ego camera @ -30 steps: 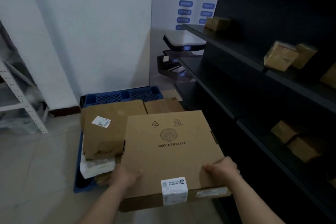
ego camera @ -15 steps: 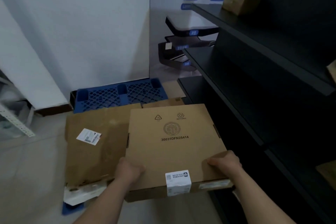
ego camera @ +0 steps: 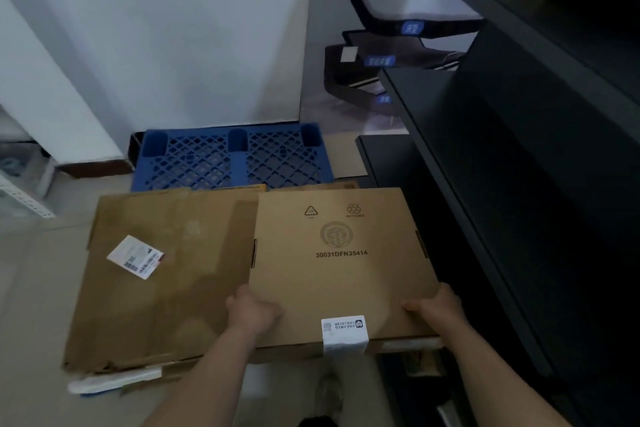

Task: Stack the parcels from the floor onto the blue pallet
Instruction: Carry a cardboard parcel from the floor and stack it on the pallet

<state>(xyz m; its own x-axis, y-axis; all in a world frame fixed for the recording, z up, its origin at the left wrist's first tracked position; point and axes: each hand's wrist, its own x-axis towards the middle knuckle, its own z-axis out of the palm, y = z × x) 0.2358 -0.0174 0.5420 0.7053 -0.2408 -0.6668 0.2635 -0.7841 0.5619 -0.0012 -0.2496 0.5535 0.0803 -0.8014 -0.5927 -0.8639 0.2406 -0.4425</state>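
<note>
I hold a flat brown cardboard parcel [ego camera: 341,263] printed 30031DFN25414, with a white label on its near edge. My left hand [ego camera: 252,314] grips its near left corner and my right hand [ego camera: 438,310] grips its near right corner. The parcel hangs over the right part of the blue pallet [ego camera: 232,159], beside a larger flat brown parcel [ego camera: 166,274] with a white shipping label that lies on the pallet. Another brown parcel [ego camera: 325,186] peeks out behind the held one. A white parcel [ego camera: 114,381] shows under the large parcel's near edge.
A black shelf unit [ego camera: 519,149] runs along the right, close to the parcel's right edge. A white wall [ego camera: 173,45] stands behind the pallet. A dark tiered machine [ego camera: 388,55] sits at the back. A white metal rack [ego camera: 20,191] is at the far left.
The view has come closer and tilted down over the pallet. The held parcel has lowered toward the pallet's right side, level with the large parcel. Both hands keep their grip.
</note>
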